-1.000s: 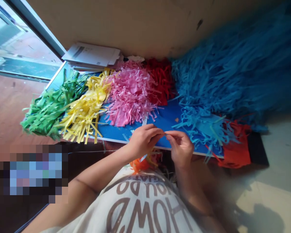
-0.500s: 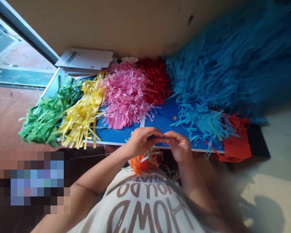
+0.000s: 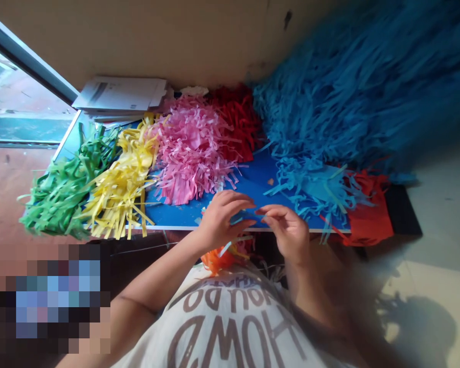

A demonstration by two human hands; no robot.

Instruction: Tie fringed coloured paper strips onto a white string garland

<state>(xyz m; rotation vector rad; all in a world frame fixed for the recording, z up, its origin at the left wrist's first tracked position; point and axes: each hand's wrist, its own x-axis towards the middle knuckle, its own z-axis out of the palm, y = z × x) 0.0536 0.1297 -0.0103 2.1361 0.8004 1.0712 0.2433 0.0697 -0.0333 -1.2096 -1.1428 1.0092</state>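
Note:
My left hand [image 3: 224,217] hovers over the front edge of the blue table [image 3: 253,179], its thumb and fingers apart. A small gap separates it from my right hand [image 3: 289,232], whose thumb and index finger come together in a pinch. Whatever the pinch holds, if anything, is too small to make out. Under my hands, close to my shirt, hangs orange paper fringe [image 3: 216,260] mixed with some light-coloured strips. Pink paper fringe [image 3: 195,148] lies just beyond my left hand. Light blue paper fringe [image 3: 314,186] is nearest my right hand on the table.
Green [image 3: 65,189] and yellow fringe [image 3: 120,184] overhang the table's left front. Red fringe [image 3: 239,122] and a stack of papers [image 3: 118,94] sit along the wall. A large blue fringe mass [image 3: 360,97] fills the right, above orange-red paper [image 3: 370,217]. A pixelated patch covers the lower left.
My hands met at the fingertips before; now they are apart. The left fingers have spread from the thumb. The view has shifted slightly.

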